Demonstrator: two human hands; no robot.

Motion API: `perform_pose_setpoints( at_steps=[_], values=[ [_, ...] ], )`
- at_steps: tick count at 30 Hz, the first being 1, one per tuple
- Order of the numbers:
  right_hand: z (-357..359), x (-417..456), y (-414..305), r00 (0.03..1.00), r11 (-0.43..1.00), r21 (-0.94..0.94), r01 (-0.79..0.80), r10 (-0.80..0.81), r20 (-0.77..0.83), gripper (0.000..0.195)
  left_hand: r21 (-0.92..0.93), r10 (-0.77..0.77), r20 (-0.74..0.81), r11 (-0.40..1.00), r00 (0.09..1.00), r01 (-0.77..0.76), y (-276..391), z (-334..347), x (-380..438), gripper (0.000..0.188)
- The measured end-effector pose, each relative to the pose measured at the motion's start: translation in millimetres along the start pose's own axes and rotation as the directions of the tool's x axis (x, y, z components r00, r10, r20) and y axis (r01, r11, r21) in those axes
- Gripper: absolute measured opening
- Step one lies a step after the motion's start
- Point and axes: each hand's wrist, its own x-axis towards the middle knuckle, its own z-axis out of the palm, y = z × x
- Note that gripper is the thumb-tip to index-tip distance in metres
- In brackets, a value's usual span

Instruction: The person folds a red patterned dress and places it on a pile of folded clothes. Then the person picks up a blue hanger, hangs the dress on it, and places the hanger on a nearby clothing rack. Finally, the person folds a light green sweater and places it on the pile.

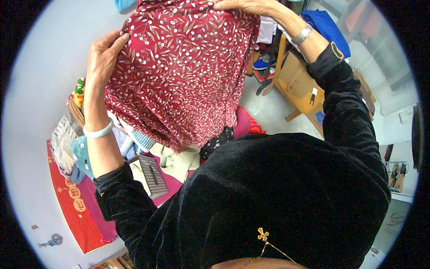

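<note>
A dark red fabric garment (181, 67) with a pattern of white dots and beige leaves hangs spread out in front of me. My left hand (105, 50) pinches its left edge between thumb and fingers, and a pale bangle circles that wrist. At the top, my right hand (235, 5) grips the upper edge; part of this hand is cut off by the picture's rim. A silver cuff sits on my right forearm. The garment's top runs out of view, and its lower end hangs over a pile of clothes.
Below the garment lie pale green cloth (179, 164), a houndstooth-patterned box (153, 176) and a teal cloth (80, 154). A red cloth (67, 201) hangs at the left. To the right stand a wooden table (299, 101) with a cardboard box (295, 75) and a blue cloth (327, 30).
</note>
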Motion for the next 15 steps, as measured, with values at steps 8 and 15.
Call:
perform_pose_setpoints(
  at_steps=[8, 15],
  values=[
    [12, 20, 21, 0.992, 0.988, 0.107, 0.111, -0.104, -0.068, 0.023, -0.117, -0.048, -0.078, 0.992, 0.996, 0.038, -4, 6, -15, 0.037],
    [18, 12, 20, 0.96, 0.987, -0.025, 0.16, -0.162, -0.227, 0.027, -0.064, 0.027, -0.204, 0.997, 0.979, -0.041, 3, 16, -32, 0.039]
  ],
)
